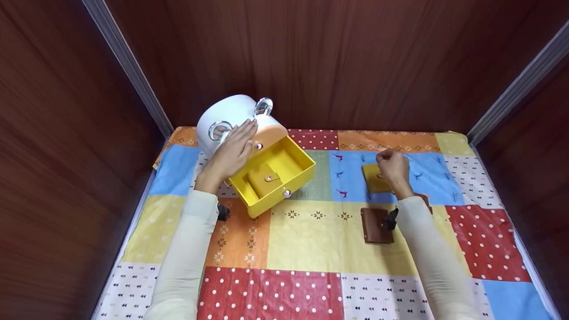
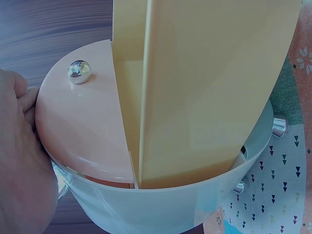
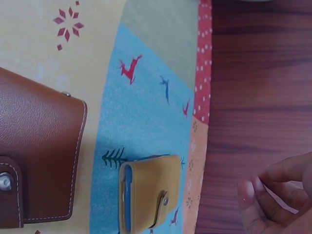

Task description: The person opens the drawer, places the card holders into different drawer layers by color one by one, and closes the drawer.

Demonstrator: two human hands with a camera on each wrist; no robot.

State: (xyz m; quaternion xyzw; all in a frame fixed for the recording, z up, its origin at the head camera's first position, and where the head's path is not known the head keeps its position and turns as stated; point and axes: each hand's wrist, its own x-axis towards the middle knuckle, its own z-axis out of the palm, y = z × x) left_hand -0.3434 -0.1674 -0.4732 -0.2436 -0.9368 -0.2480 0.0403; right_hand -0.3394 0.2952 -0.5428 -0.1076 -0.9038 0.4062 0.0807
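Observation:
My left hand point(image 1: 232, 151) rests with straight fingers on top of a white rounded drawer box point(image 1: 232, 108) with a peach front and two silver-rimmed ear-like parts. Its yellow drawer point(image 1: 291, 162) is pulled out, and a mustard-yellow snap wallet point(image 1: 260, 180) lies inside. In the left wrist view, the peach front point(image 2: 83, 126) shows a silver knob, with my hand along its edge. My right hand point(image 1: 394, 169) hovers over another mustard-yellow wallet point(image 3: 153, 195), its fingers loosely curled with nothing in them. Nearer me lies a brown snap wallet point(image 1: 376, 225).
A second brown item point(image 1: 425, 202) shows partly behind the right forearm. A patchwork-print cloth point(image 1: 310, 236) covers the table. Dark wood-grain panels point(image 1: 340, 62) stand at the back and both sides.

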